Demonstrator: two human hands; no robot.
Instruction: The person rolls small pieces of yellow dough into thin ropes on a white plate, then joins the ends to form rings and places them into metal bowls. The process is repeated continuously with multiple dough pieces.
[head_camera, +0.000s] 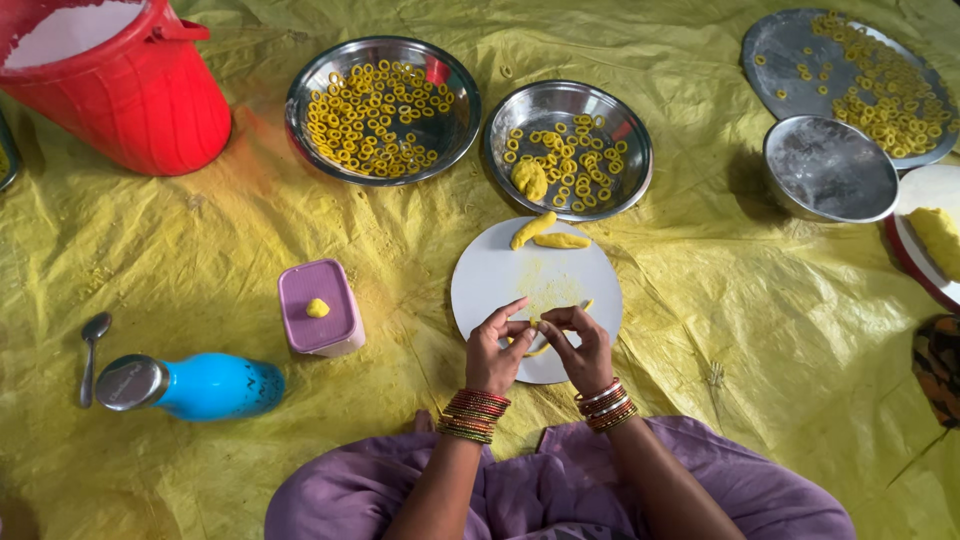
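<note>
Between both hands' fingers (528, 322), a thin dough strip (538, 349).

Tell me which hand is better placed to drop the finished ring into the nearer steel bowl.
Probably the right hand: the steel bowl lies ahead and slightly to its side, while the left hand sits farther over. Both pinch the dough strip.

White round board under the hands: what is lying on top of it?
On the white round board lie two yellow dough rolls near its far edge and a dusting of crumbs. Both hands' fingers pinch a thin dough strip; the board beneath them is covered.
</note>
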